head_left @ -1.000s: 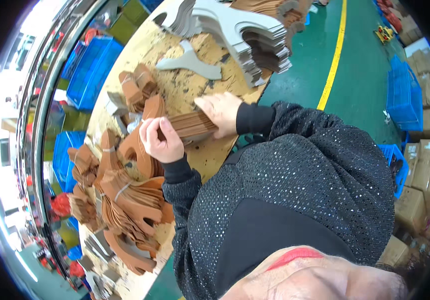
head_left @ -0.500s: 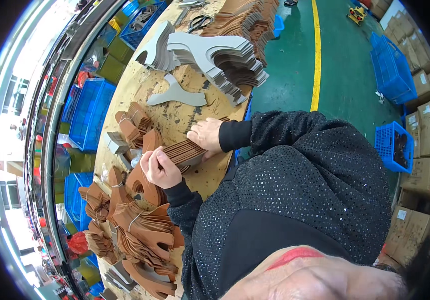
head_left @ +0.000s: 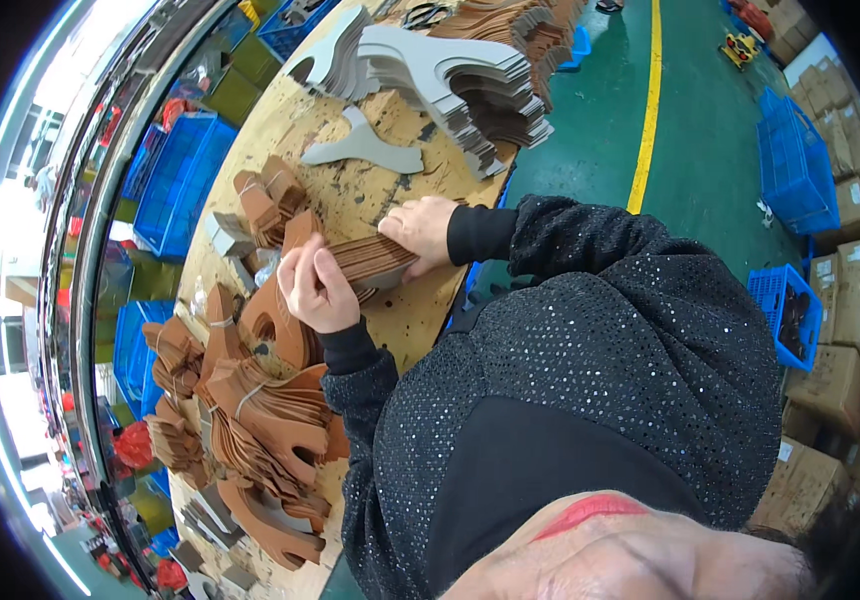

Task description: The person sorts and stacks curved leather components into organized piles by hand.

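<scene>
A stack of thin brown leather-like pieces (head_left: 365, 257), edges up, lies between my hands over the table, with a grey layer along its near side. My right hand (head_left: 422, 230) grips its right end, fingers over the top and thumb at the near side. At the left end, my left hand (head_left: 318, 290) is closed with bent fingers and thumb close together; whatever is pinched there is too small to make out. Beyond the hands lies a single grey Y-shaped piece (head_left: 365, 145). Brown pieces in banded bundles (head_left: 262, 412) are heaped left of and below my left hand.
Tall piles of curved grey pieces (head_left: 440, 75) and brown pieces (head_left: 520, 25) stand at the table's far end. Scissors (head_left: 426, 15) lie beside them. Blue crates (head_left: 182, 185) line the left side. More crates (head_left: 795, 165) and cardboard boxes (head_left: 835, 380) stand right, across the green floor.
The view has shifted, so the table's far end sits higher in the picture. My left hand has moved slightly outward along the stack's left end; my right hand keeps its grip.
</scene>
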Action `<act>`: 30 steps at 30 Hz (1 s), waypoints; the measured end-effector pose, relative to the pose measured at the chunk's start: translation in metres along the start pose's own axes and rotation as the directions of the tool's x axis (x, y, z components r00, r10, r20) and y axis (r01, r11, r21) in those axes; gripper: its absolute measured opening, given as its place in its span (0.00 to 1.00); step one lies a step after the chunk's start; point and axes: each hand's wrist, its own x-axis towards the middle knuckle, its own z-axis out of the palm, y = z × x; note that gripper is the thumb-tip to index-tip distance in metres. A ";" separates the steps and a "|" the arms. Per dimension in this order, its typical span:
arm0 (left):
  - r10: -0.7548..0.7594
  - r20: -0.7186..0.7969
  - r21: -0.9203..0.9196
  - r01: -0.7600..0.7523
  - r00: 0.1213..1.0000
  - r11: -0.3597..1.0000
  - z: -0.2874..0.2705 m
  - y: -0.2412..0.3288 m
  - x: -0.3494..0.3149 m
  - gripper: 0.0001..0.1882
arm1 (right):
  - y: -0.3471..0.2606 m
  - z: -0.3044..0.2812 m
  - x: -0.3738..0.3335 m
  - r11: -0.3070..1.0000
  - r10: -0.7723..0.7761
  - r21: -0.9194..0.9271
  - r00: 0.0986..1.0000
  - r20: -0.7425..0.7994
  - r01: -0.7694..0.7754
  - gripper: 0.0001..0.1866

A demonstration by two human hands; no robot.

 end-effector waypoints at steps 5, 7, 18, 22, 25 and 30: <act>-0.194 -0.273 -0.396 0.073 0.942 0.915 -0.011 -0.007 -0.015 0.40 | 0.004 -0.013 0.007 0.980 0.126 0.164 0.990 -0.066 -0.114 0.31; -0.157 -0.243 -0.276 0.087 0.957 0.957 -0.018 -0.007 -0.021 0.39 | -0.001 -0.030 0.003 0.915 0.269 0.339 0.957 -0.106 -0.220 0.34; 0.030 0.073 0.241 -0.046 0.997 0.969 -0.014 0.043 -0.014 0.42 | -0.006 -0.035 -0.009 0.750 0.405 0.614 0.905 -0.133 -0.246 0.36; -0.036 0.142 0.295 -0.008 0.989 0.955 0.001 0.040 -0.012 0.43 | -0.016 -0.049 -0.025 0.831 0.377 0.486 0.917 -0.134 -0.271 0.32; -0.114 0.156 -0.009 0.117 0.981 0.993 0.022 0.043 -0.008 0.48 | -0.011 -0.041 -0.040 0.959 0.228 0.245 0.901 -0.368 -0.143 0.32; -0.465 -0.007 -0.582 0.374 0.885 0.722 0.065 0.049 -0.034 0.37 | 0.004 -0.026 -0.041 0.984 0.179 0.058 0.916 -0.359 -0.170 0.30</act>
